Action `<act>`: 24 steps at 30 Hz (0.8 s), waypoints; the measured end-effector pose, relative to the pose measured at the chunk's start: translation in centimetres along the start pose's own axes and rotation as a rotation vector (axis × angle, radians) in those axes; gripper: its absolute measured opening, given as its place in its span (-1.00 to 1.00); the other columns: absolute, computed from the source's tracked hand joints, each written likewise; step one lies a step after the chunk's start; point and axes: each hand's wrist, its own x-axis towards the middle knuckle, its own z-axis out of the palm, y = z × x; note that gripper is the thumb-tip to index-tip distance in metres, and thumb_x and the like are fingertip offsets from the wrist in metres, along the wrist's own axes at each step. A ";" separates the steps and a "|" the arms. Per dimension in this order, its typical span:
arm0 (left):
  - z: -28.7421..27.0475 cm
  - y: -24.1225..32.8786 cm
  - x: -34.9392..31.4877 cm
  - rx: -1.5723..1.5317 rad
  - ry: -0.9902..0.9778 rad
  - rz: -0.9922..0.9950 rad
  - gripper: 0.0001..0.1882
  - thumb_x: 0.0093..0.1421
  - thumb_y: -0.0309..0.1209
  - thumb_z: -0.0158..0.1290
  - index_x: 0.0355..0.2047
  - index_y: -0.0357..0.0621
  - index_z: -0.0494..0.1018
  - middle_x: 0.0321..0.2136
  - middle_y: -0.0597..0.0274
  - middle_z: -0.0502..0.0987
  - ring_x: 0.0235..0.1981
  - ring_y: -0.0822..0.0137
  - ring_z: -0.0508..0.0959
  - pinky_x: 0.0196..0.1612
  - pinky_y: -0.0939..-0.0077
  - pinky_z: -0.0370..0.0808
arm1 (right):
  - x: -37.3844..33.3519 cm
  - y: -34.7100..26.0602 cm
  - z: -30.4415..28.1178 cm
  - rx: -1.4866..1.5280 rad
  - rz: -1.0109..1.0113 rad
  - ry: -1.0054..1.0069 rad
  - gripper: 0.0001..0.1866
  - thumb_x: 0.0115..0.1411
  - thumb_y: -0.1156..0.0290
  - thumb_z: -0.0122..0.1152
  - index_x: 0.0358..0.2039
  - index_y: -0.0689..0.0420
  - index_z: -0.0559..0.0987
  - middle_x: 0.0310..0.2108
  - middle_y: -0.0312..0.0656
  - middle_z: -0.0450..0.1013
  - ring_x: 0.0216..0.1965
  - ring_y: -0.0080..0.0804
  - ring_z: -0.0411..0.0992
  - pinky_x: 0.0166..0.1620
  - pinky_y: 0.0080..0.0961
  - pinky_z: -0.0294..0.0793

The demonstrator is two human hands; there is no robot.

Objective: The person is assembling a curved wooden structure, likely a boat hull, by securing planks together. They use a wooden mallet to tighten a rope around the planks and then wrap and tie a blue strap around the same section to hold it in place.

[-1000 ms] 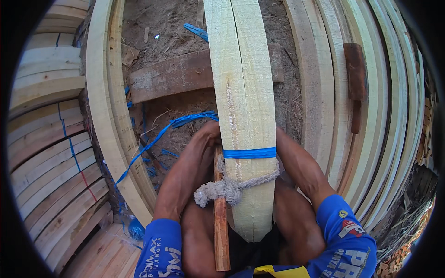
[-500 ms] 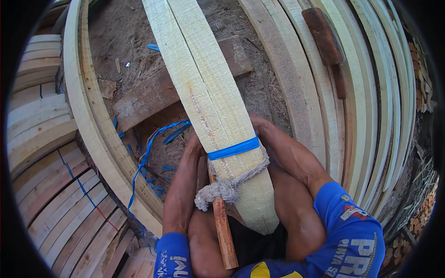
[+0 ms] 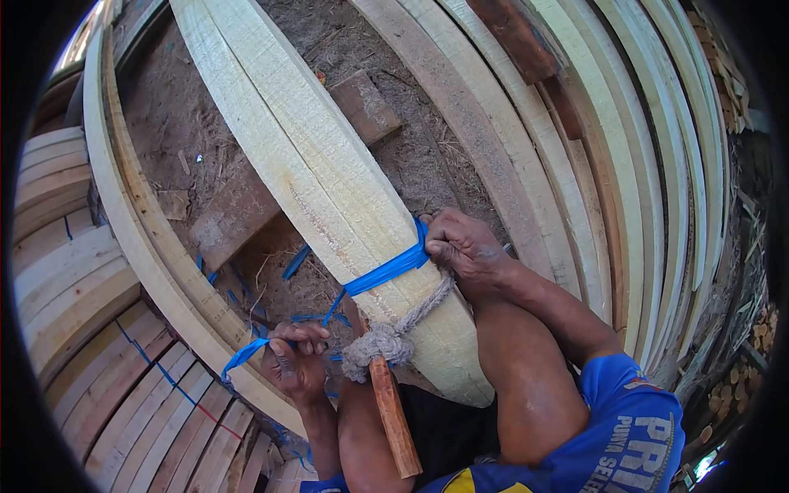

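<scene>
A bundle of pale wooden planks (image 3: 316, 164) slants toward me, its near end between my knees. Blue plastic strapping (image 3: 388, 269) crosses its top. At the bundle's right edge, my right hand (image 3: 462, 245) pinches the strapping, fingers closed against the wood. Left of the bundle, my left hand (image 3: 297, 360) is closed on the strap's free end, which trails beyond the fingers. Nearer me, a thick grey rope (image 3: 386, 343) wraps the planks and is knotted round a wooden stick (image 3: 394, 419), which points toward my lap.
A dark wooden mallet (image 3: 526, 53) lies on long planks (image 3: 608, 164) lined up at the right. Stacked boards (image 3: 156, 411) fill the left side, beside a long curved-looking plank (image 3: 136, 205). A wooden crosspiece (image 3: 234, 218) lies under the bundle on sandy ground, among blue strap scraps.
Both hands, earlier hidden under the bundle, have come out at its sides. The left has drawn the strap's free end out leftward; the right now grips the strap at the right edge.
</scene>
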 end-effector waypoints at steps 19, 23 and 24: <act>1.1 0.9 0.4 -0.176 0.220 -0.109 -0.57 0.39 -0.17 -0.31 -0.37 -0.22 0.43 -0.75 0.31 0.26 -0.73 0.34 0.28 -0.41 0.33 0.38 | 2.0 2.8 0.5 0.892 0.196 0.175 -0.81 0.22 0.29 0.14 -0.31 0.16 0.50 -0.46 -0.27 0.47 -0.40 -0.48 0.43 -0.25 -0.53 0.46; 1.5 2.5 -0.4 -0.333 0.333 -0.357 -0.51 0.36 -0.22 -0.30 -0.75 -0.03 0.22 -0.83 0.33 0.12 -0.78 0.38 0.13 -0.43 0.39 0.27 | 3.0 2.9 -1.2 1.178 0.485 0.327 -0.79 0.20 0.30 0.14 -0.49 0.14 0.43 -0.64 -0.30 0.36 -0.64 -0.56 0.31 -0.41 -0.55 0.41; 1.2 2.6 -1.1 -0.328 0.327 -0.410 -0.50 0.34 -0.24 -0.27 -0.78 -0.02 0.19 -0.85 0.33 0.11 -0.78 0.38 0.12 -0.45 0.39 0.26 | 2.8 2.4 -1.1 1.099 0.587 0.331 -0.78 0.18 0.31 0.15 -0.52 0.14 0.42 -0.69 -0.31 0.32 -0.69 -0.58 0.27 -0.45 -0.55 0.40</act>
